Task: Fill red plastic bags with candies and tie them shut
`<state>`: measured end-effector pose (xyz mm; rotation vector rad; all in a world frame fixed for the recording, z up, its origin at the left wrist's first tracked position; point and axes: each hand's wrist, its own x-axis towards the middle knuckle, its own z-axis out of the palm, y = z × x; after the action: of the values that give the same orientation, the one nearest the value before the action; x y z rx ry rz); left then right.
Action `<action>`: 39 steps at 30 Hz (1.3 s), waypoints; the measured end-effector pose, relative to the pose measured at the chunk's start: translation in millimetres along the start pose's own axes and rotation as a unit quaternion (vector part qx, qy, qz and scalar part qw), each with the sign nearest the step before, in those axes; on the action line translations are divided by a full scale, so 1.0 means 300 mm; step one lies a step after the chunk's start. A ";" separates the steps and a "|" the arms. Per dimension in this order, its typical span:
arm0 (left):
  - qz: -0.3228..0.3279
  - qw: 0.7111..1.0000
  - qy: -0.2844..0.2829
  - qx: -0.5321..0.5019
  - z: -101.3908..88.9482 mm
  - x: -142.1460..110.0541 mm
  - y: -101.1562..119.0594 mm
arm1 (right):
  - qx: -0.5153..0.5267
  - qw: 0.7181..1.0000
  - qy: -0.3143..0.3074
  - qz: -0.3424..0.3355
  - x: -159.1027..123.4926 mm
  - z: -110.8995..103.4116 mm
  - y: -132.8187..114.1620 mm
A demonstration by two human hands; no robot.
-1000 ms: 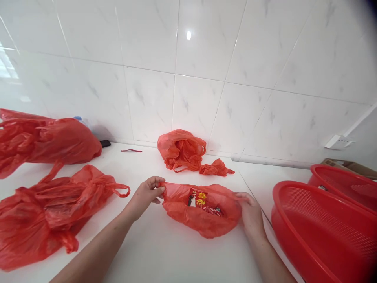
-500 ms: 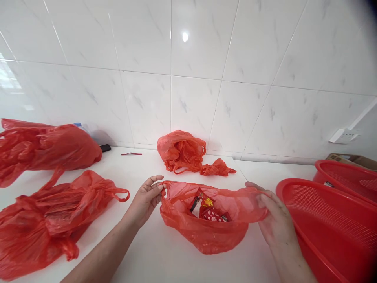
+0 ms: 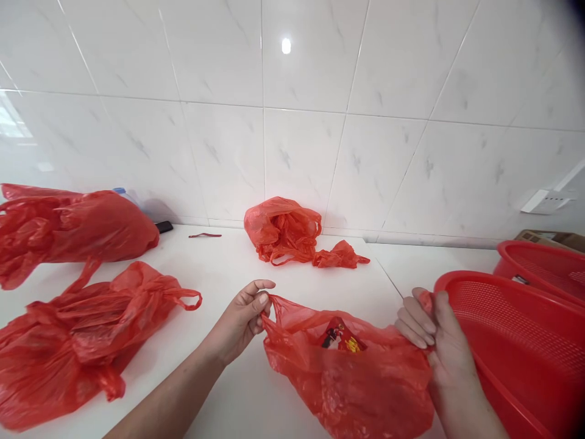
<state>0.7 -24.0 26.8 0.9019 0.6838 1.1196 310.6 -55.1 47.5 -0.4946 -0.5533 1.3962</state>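
Head view has the left hand pinching one corner of a thin, translucent red plastic bag, the right hand closed around its opposite side. Between the hands, a red packet with yellow print shows inside the bag, its lower part apparently hidden by plastic.

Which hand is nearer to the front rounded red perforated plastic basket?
Right. The right hand, gripping the thin red plastic bag, is beside the basket's left edge; the left hand is farther left, pinching the bag's opposite side.
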 end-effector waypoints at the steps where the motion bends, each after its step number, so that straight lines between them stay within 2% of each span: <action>1: 0.000 1.000 -0.009 -0.013 0.008 -0.005 0.001 | -0.025 1.000 0.003 -0.003 -0.004 0.006 0.003; 5: -0.005 0.997 -0.059 -0.042 0.049 -0.024 -0.004 | -0.173 0.985 0.008 0.013 -0.044 0.069 0.049; 8: -0.022 0.996 -0.088 -0.003 0.081 -0.036 -0.020 | -0.322 0.945 0.003 0.063 -0.087 0.130 0.109; 10: -0.025 0.995 -0.090 0.045 0.105 -0.044 -0.035 | -0.384 0.915 -0.038 0.116 -0.113 0.154 0.152; 12: -0.019 0.991 -0.076 0.104 0.130 -0.054 -0.051 | -0.413 0.890 -0.111 0.156 -0.131 0.160 0.193; 16: 0.066 0.967 -0.029 0.244 0.175 -0.078 -0.077 | -0.417 0.857 -0.220 0.207 -0.146 0.166 0.253; 18: 0.109 0.947 -0.017 0.301 0.185 -0.086 -0.088 | -0.397 0.860 -0.248 0.203 -0.143 0.177 0.269; 20: 0.121 0.935 -0.012 0.334 0.184 -0.090 -0.097 | -0.390 0.869 -0.250 0.172 -0.136 0.183 0.279; 22: 0.137 0.923 -0.005 0.359 0.174 -0.093 -0.108 | -0.406 0.875 -0.216 0.153 -0.125 0.174 0.284; 24: 0.187 0.899 -0.006 0.396 0.161 -0.095 -0.120 | -0.418 0.877 -0.176 0.157 -0.115 0.154 0.287; 28: 0.328 0.797 -0.061 0.503 0.153 -0.101 -0.139 | -0.399 0.891 -0.143 0.162 -0.103 0.120 0.294; 30: 0.346 0.751 -0.084 0.556 0.159 -0.103 -0.144 | -0.391 0.896 -0.139 0.160 -0.101 0.116 0.298; 33: 0.334 0.711 -0.074 0.614 0.168 -0.103 -0.148 | -0.385 0.897 -0.142 0.164 -0.104 0.121 0.299; 35: 0.336 0.704 -0.066 0.623 0.169 -0.102 -0.152 | -0.383 0.898 -0.142 0.165 -0.107 0.127 0.295; 36: 0.337 0.711 -0.067 0.614 0.167 -0.101 -0.154 | -0.382 0.898 -0.142 0.165 -0.108 0.130 0.291; 39: 0.323 0.771 -0.060 0.546 0.161 -0.097 -0.159 | -0.367 0.903 -0.147 0.166 -0.105 0.131 0.270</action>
<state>53.8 -72.2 9.2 2.3331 0.9585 1.1953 220.5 -77.1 25.4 -1.0268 -1.3121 1.5722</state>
